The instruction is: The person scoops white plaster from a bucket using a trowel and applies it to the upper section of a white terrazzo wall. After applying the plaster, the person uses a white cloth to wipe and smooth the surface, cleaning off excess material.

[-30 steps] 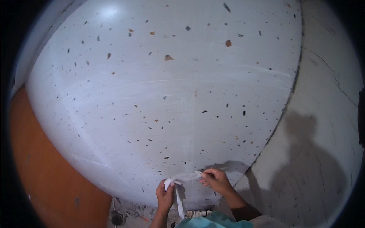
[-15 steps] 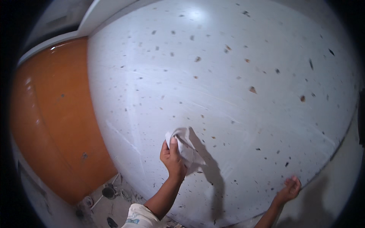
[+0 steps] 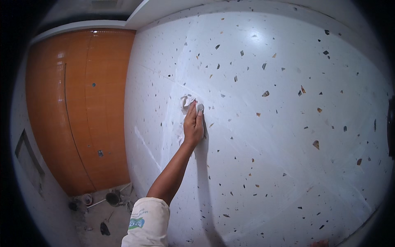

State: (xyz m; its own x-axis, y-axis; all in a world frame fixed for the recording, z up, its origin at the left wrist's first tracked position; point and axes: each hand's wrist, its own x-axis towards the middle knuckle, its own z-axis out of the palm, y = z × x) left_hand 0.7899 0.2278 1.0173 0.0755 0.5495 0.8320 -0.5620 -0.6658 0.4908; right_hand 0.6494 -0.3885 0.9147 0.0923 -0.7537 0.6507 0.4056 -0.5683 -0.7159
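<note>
My left hand (image 3: 193, 125) presses a crumpled white cloth (image 3: 187, 101) flat against a white speckled terrazzo wall (image 3: 279, 136). The fingers point upward and cover most of the cloth, which sticks out above and to the left of the fingertips. My left forearm rises from a pale rolled sleeve (image 3: 148, 222) at the lower edge. Only a sliver of my right hand (image 3: 320, 243) shows at the bottom edge, against the same wall. Its fingers are hidden.
An orange glossy panel (image 3: 78, 107) stands to the left of the white wall. Below it, on a grey dusty floor (image 3: 98, 218), lie a dark round fitting (image 3: 112, 198), a thin pipe and small scraps. A white ledge (image 3: 164, 12) runs along the top.
My left hand has slid the cloth up the wall, and the arm is now stretched out. My right hand has dropped to the bottom edge of the view, which has swung further left.
</note>
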